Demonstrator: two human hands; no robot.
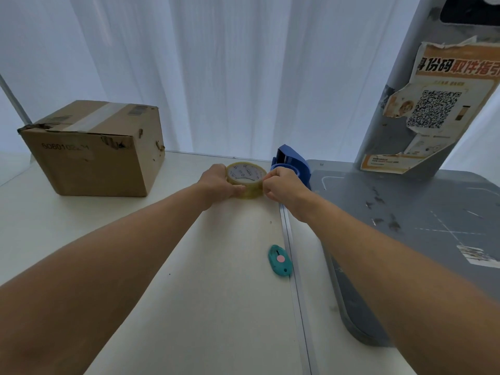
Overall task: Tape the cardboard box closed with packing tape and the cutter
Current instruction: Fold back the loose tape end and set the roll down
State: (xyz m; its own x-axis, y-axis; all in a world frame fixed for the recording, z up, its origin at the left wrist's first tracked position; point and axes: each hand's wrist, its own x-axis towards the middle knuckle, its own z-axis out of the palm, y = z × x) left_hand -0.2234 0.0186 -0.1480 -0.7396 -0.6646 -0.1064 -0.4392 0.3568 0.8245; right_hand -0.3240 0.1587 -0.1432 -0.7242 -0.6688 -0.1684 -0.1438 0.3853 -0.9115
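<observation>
White curtains behind, a pale surface (189, 266) in front, and both arms are out over the roll of clear packing tape (245, 179) lying flat near the far edge. The left hand (216, 182) cups the roll's side, fingers wrapped on it; the right hand (281, 185) is curled tight, fingertips pinching at the roll's near right rim, probably picking for the loose end. Best to steady the roll and lift the end cleanly. The cardboard box (94, 150) sits well apart to the left, the teal cutter (280, 260) lies nearer, untouched.
</observation>
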